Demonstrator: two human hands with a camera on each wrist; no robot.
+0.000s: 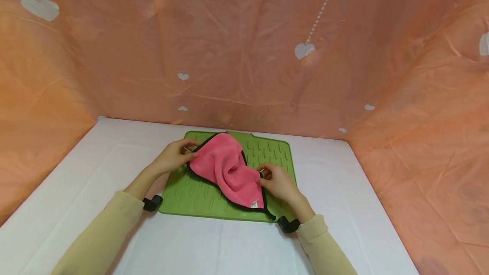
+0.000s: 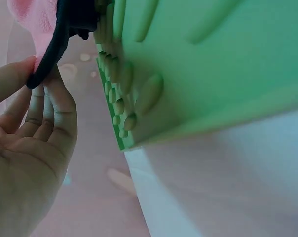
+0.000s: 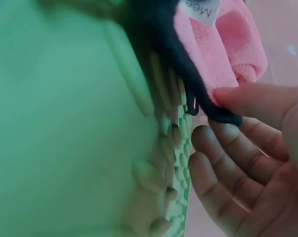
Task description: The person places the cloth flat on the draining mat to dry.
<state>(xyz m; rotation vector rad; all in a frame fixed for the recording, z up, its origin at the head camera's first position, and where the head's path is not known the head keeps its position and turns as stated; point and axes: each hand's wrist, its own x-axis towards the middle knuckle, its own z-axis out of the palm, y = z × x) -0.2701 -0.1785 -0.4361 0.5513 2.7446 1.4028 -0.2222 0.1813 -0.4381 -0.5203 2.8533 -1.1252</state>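
Note:
A pink cloth (image 1: pixel 229 164) with black edging, rumpled in its middle, lies over a green ridged mat (image 1: pixel 191 198). My left hand (image 1: pixel 175 155) pinches the cloth's left edge between thumb and fingers; the left wrist view shows the black trim (image 2: pixel 57 54) in that pinch. At the cloth's right side, my right hand (image 1: pixel 279 181) pinches a corner, thumb on top and fingers beneath, as the right wrist view shows. A small white label (image 1: pixel 254 203) sits near the lower right corner, and a black hanging loop (image 1: pixel 270 214) sticks out there.
The mat rests on a white-covered table (image 1: pixel 126 152). Orange sheeting (image 1: pixel 244 75) with pale hearts encloses the back and both sides. Black wrist devices (image 1: pixel 288 225) are worn on both arms, close to the mat's near corners.

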